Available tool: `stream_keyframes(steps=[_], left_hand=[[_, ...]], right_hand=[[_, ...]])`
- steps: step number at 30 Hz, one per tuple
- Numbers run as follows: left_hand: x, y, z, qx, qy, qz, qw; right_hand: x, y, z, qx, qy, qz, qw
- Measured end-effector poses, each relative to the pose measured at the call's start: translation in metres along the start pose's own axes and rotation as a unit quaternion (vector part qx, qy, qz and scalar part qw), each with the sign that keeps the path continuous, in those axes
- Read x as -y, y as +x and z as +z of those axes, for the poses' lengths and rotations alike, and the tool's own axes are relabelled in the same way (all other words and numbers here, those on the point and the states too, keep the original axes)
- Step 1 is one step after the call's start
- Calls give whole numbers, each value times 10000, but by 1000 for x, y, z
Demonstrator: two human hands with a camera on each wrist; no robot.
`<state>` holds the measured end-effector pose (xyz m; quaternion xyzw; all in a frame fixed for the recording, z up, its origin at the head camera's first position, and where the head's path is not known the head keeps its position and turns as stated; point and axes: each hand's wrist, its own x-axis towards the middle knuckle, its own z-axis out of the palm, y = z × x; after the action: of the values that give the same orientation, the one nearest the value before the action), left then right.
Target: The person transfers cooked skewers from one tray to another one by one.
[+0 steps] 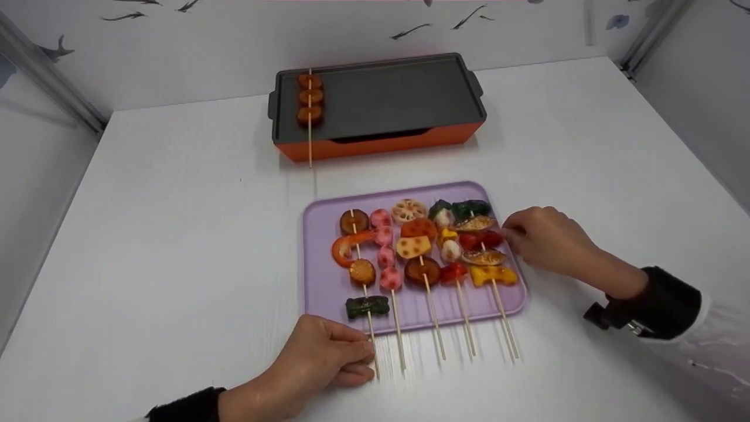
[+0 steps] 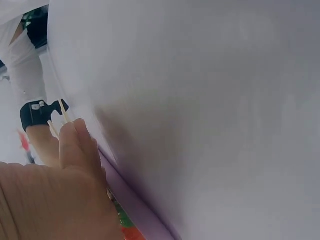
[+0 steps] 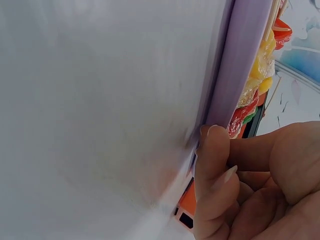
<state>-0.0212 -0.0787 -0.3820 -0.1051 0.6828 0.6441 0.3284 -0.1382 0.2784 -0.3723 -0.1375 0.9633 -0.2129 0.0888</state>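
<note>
A purple tray (image 1: 319, 281) holds several food skewers side by side on the white table. My left hand (image 1: 316, 357) is at the tray's front left, its fingertips pinching the bare stick of the leftmost skewer (image 1: 362, 272). That skewer carries brown rounds, an orange-red curved piece and a dark green piece. At the tray's right edge, my right hand (image 1: 548, 240) grips the rim between thumb and curled fingers, beside the skewer with red and yellow pieces (image 1: 493, 275). The right wrist view shows those fingertips against the tray rim (image 3: 235, 75).
Behind the tray stands an orange grill (image 1: 398, 140) with a dark flat plate. A skewer of brown rounds (image 1: 310, 97) lies along its left side, its stick overhanging the front. Several bare sticks (image 1: 436, 334) jut past the tray's front edge. Patterned walls (image 1: 222, 53) border the table.
</note>
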Motion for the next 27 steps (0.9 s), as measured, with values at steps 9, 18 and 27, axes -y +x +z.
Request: stream_keyframes(steps=[9,18,27], left_hand=[[-22,-6,-11,-593,1851,1560,9685],[-33,29,-44,-2427,4310,3970,7731],[-70,72,-82,-3116,4436,3735,7527]], right_hand=[[-1,2,-2,71,63,-6,10000],[-1,2,1,72,163,7,9998],[0,3,1,66,115,86,9999]])
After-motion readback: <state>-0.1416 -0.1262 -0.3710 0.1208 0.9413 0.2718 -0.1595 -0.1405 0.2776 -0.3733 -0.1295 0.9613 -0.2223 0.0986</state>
